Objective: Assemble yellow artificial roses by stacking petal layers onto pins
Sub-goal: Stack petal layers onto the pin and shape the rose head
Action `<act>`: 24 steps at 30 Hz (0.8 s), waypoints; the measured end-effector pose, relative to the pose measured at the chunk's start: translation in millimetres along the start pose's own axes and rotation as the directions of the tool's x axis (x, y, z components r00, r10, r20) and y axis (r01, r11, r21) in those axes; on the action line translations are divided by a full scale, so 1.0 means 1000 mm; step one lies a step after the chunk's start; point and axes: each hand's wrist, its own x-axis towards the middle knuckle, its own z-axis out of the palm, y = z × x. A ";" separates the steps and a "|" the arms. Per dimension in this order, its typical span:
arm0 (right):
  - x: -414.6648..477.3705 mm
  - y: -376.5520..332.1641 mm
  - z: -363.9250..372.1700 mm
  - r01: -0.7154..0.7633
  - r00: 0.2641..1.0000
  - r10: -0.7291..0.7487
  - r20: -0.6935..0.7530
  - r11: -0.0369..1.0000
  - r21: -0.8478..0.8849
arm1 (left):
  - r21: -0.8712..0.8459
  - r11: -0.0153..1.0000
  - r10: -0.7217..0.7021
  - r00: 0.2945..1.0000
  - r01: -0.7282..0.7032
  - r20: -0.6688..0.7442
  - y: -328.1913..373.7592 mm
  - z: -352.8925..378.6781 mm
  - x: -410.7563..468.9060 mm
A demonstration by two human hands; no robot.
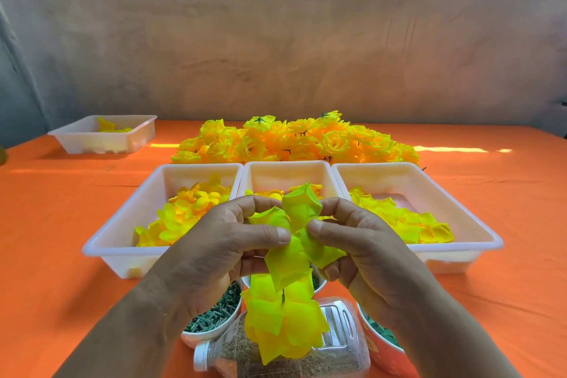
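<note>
Both hands raised over the near edge of the orange-clothed counter [506,285], close together. Left hand [221,252] and right hand [368,252] each pinch the same bright yellow fabric petal layer [299,224] between thumb and fingers, thumbs nearly meeting at its centre; fingers curled round it, neither hand spread.

A thin green pin [283,297] shows just beneath the held layer; below it hangs a cluster of stacked yellow petal layers [285,325]; what holds the pin cannot be told.

Beyond the hands, three white plastic trays sit side by side: left tray [122,264], middle tray [288,175] and right tray [448,262], all holding loose yellow petals. Behind them lies a heap of finished yellow artificial roses [291,141]. A fourth white tray [101,143] sits far left.

Near side: white bowl of green pins [196,339] under the left hand; second bowl [377,350] under the right hand; clear plastic bottle [340,347] on its side between them.
</note>
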 end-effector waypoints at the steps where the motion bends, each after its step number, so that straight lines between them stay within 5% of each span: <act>1: 0.000 0.000 0.000 -0.005 1.000 0.005 0.003 1.000 0.014 | 0.003 1.000 -0.003 1.000 0.003 0.002 0.000 0.000 0.000; 24: -0.003 0.011 0.008 -0.034 0.999 0.026 -0.032 0.965 -0.261 | 0.182 0.982 -0.068 0.996 0.057 0.057 0.000 -0.013 -0.015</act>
